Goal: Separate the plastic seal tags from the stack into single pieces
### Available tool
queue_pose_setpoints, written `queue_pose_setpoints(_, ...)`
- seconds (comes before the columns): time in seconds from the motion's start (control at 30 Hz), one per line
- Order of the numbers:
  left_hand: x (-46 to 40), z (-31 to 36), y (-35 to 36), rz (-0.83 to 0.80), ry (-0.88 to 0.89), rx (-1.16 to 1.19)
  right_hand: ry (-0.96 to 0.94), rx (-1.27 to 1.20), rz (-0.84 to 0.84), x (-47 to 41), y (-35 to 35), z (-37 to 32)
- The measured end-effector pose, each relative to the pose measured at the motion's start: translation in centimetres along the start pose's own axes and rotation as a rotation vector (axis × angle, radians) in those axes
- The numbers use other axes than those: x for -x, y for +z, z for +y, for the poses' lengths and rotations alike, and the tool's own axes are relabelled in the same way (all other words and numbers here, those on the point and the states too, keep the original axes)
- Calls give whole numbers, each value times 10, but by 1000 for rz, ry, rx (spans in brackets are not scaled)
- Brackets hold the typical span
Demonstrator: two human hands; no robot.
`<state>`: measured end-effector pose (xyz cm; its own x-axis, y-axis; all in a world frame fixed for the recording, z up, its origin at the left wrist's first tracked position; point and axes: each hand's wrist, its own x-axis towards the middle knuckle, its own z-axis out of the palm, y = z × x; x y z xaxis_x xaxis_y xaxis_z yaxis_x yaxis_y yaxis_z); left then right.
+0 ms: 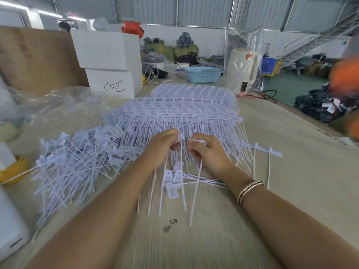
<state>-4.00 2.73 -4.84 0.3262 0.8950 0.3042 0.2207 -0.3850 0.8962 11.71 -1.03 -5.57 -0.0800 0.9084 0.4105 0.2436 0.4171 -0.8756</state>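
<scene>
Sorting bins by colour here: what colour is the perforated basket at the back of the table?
The basket is light blue, seen in the head view.

The only mark that shows clearly is a black handwritten scrawl on the front of the lower white carton [110, 84] at the far left of the table; it looks like 2 looping strokes and cannot be read as a letter or number. Dark printed characters run along the table's right edge [330, 136], too blurred to make out.
</scene>
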Motion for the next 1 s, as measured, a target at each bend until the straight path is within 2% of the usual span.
queue_pose_setpoints(0.13, 4, 0, 4, -8, 39, -179, 14, 316, -19, 1, -3, 4)
queue_pose_setpoints(0.27, 8, 4, 5, -38, 110, -163, 46, 94, 87, 1, 0, 2)
queue_pose_setpoints(0.4, 8, 4, 7, -53, 183, -245, 103, 260, -26, 3, 4, 4)
queue_pose_setpoints(0.57, 7, -1, -5, -39, 204, -589, 104, 47, -29, 2, 3, -2)
queue_pose_setpoints(0.63, 8, 1, -3, -53, 205, -664, 124, 34, -69, 3, 3, -4)
queue_pose_setpoints(0.7, 9, 4, 1, -88, 217, -625, 153, 13, -104, 4, 3, -5)
queue_pose_setpoints(0.87, 11, 8, 4, -94, 135, -208, 136, -12, -112, 4, -1, -8)
queue_pose_setpoints(1.0, 9, 7, 3, -93, 97, 7, 94, -32, -54, 3, 1, -7)
